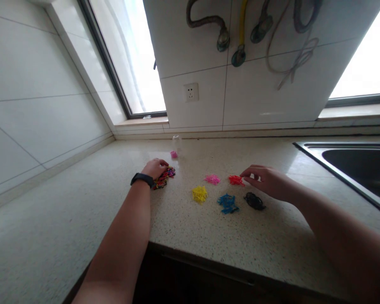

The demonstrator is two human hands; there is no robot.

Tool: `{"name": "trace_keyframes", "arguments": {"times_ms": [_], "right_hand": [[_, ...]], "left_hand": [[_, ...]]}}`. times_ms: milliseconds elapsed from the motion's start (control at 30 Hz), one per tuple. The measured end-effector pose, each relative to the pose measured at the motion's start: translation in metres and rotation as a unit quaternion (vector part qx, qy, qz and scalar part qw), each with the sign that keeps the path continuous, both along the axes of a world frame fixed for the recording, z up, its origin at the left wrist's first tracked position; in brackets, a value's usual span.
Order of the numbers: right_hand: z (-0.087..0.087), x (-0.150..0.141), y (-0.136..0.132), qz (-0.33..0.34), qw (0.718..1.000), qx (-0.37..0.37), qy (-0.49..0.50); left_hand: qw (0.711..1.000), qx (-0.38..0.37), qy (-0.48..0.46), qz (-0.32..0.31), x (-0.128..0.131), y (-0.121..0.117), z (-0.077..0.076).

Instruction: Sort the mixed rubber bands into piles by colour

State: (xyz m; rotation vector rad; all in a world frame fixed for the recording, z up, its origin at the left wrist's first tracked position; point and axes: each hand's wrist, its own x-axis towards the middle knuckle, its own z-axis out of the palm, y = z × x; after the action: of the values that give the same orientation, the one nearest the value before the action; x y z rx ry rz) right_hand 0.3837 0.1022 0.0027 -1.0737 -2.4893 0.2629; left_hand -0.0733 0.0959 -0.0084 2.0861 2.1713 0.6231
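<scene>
At the left, my left hand, with a dark wristband above it, rests on a mixed heap of small coloured rubber bands. Its fingers are bent down together at the heap's far edge; whatever they pinch is hidden. My right hand hovers beside a red pile of bands, thumb and forefinger slightly apart, with nothing visible between them. Around it lie a pink pile, a yellow pile, a blue pile and a black pile, each of one colour.
Behind my left hand, a clear plastic container stands near a small pink object. A metal sink is set into the speckled counter at right. The front edge drops to a dark space. Hoses hang on the tiled wall.
</scene>
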Motion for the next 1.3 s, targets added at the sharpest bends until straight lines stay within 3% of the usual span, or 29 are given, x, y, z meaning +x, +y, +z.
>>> {"name": "trace_keyframes", "arguments": {"times_ms": [533,1300], "right_hand": [[0.002,-0.002,-0.004,0.015,1.0,-0.016,0.005],[0.008,-0.007,-0.011,0.03,0.999,-0.017,-0.018]], "left_hand": [[0.995,0.01,-0.095,-0.025,0.013,-0.007,0.013],[0.977,0.028,-0.205,-0.054,0.026,-0.011,0.018]]}}
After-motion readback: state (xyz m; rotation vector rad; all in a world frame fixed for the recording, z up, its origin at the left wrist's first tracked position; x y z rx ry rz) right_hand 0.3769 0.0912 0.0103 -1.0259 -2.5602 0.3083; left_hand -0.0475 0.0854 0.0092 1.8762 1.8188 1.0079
